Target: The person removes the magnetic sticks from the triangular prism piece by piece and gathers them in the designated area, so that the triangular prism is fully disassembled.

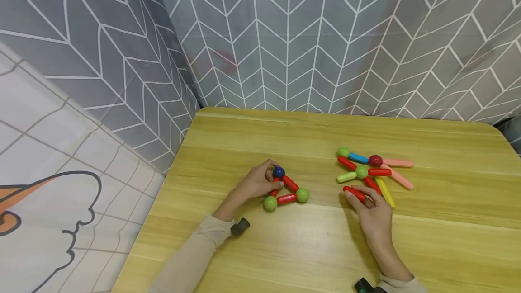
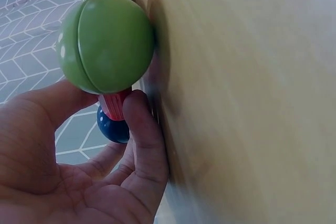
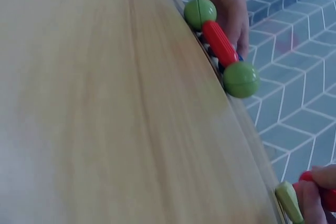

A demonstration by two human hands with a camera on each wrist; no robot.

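Three red rods and three balls form a triangle on the table: a dark blue ball point(image 1: 278, 172) at its far corner, one green ball point(image 1: 302, 195) on the right and another green ball point(image 1: 270, 203) nearest me. My left hand point(image 1: 255, 182) pinches the triangle's left red rod point(image 2: 114, 107) between thumb and fingers, partly hiding it. Off to the right, my right hand point(image 1: 375, 216) holds a loose red rod point(image 1: 354, 192) by thumb and fingers, just above the table. Only fingertips of that hand show in the right wrist view, beside a light green rod point(image 3: 289, 202).
Beyond the right hand lies a cluster of rods around a green ball point(image 1: 361, 172) and a dark red ball point(image 1: 375, 160). A blue rod point(image 1: 358, 158), a yellow rod point(image 1: 385, 191) and pink rods point(image 1: 398, 163) are there. A patterned grey curtain point(image 1: 285, 35) hangs behind the wooden table point(image 1: 293, 252).
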